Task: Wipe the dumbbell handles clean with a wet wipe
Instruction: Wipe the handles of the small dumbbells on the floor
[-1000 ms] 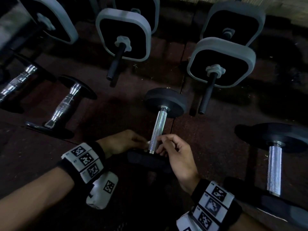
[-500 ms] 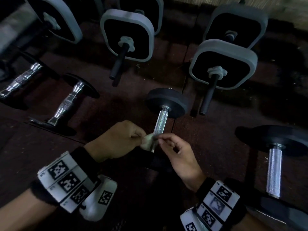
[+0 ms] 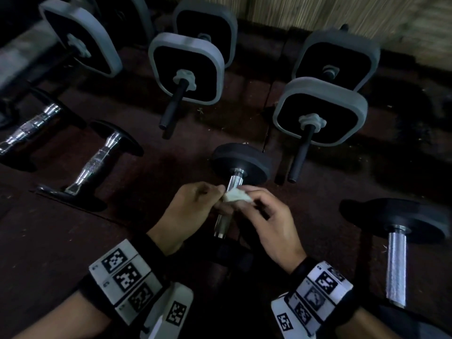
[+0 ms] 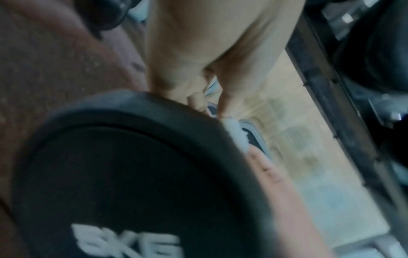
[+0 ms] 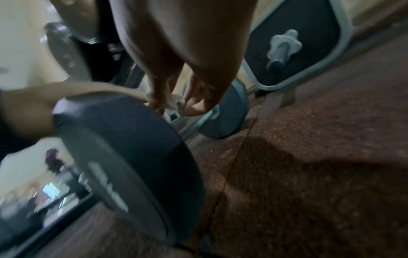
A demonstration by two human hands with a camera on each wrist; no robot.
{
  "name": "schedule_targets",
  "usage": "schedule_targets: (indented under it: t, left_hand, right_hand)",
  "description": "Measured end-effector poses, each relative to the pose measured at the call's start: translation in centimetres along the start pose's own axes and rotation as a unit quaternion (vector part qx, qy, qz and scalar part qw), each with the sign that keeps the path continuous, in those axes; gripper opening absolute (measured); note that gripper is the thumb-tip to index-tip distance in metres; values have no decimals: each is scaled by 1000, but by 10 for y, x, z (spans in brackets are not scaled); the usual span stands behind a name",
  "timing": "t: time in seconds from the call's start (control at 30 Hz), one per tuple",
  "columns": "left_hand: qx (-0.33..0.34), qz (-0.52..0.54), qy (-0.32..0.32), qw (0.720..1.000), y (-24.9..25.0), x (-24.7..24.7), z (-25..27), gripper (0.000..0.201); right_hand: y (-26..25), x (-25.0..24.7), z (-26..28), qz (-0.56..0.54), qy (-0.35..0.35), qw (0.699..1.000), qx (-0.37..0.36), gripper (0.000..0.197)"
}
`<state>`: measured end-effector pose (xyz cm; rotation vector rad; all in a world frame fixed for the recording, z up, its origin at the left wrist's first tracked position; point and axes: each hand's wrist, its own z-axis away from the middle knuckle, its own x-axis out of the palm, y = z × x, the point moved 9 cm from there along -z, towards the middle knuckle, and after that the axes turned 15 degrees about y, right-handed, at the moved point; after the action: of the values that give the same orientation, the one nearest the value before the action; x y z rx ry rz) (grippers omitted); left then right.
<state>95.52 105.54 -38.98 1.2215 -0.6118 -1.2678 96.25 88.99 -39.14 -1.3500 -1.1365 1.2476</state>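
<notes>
Both hands slid the wet wipe [image 3: 235,196] up the dumbbell handle [image 3: 234,182]. Left hand [image 3: 193,211] and right hand [image 3: 269,223] pinch it. Next, rub toward the far weight.

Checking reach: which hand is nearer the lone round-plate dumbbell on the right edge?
Right. The right hand sits between the wipe and that dumbbell, apart from it; the left hand is farther left.

Left hand [image 3: 193,209]: reaching inward, fingertips pinching.
Right hand [image 3: 269,223]: meeting it, fingers curling, pinching.
Forearms: angling toward each other.
</notes>
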Motion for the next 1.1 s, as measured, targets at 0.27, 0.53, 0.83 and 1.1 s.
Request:
schedule_targets:
  t: [0.27,0.53,0.83,1.1]
  left_hand:
    - [75,-120,102,985,-25,-17,2,9]
    - [66,-113,93,987,-29,-16,1,13]
    - [66,-93,100,988,-27,-18,3,14]
    - [64,-92,103,988,-27,-17,5,15]
  right_hand:
    - [77,-27,-36,75,118,976,169,12]
    - [62,15,-46,109,55,987,104,23]
    - [9,4,-37,182,101,974,-94,17]
    - [-10,21,-20,248,56,939,-234,22]
